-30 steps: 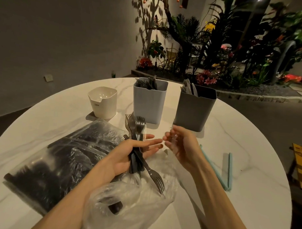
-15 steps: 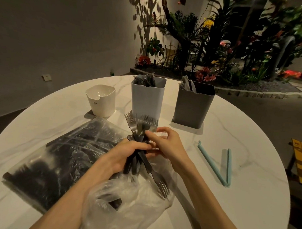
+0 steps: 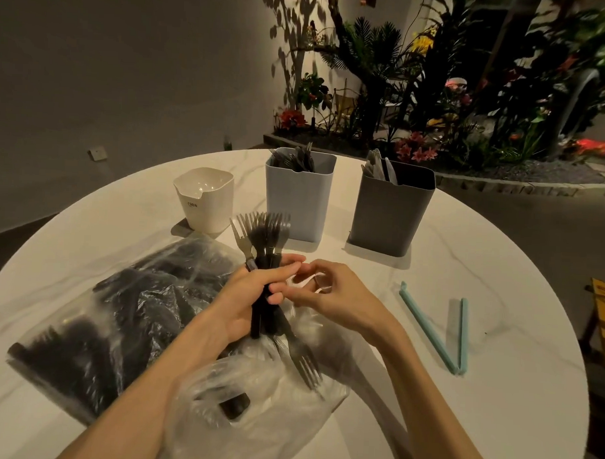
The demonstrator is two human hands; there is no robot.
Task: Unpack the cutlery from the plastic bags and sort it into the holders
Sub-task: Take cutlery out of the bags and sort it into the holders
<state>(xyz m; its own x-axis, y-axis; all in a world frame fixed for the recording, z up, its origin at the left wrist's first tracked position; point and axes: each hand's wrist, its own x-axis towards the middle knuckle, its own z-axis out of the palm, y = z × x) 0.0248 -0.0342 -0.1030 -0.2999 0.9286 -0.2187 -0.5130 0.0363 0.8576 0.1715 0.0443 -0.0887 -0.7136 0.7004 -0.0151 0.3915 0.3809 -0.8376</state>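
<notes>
Item, task part done. A bundle of dark forks [image 3: 264, 248] is held upright near the table centre, gripped round the handles by the left hand [image 3: 249, 301], fingers curled tight; one fork [image 3: 301, 358] points the other way, tines toward 5 o'clock over a crumpled clear bag [image 3: 253, 416]. The right hand [image 3: 329, 292] lies just beside the left at its 3 o'clock, fingers curled narrow round a scrap of clear wrapping [image 3: 313, 281]; whether that scrap is free of the bundle cannot be told in the dim light. At 12 o'clock of the hands a pale blue holder [image 3: 298, 201] already carries dark forks. At 1 o'clock a dark grey holder [image 3: 391, 211] carries lighter pieces, apparently knives. At 11 o'clock a small white holder [image 3: 204, 200] shows nothing inside. At 9 o'clock a large clear bag of dark cutlery [image 3: 112, 319] lies flat on the round marble table [image 3: 482, 256], apparently unopened, so the greater share is judged still to be unpacked. At 3 o'clock, well apart, a pale green bag clip [image 3: 438, 333] lies open. Remaining: the held forks to be placed, the reversed fork turned, the large bag emptied.
</notes>
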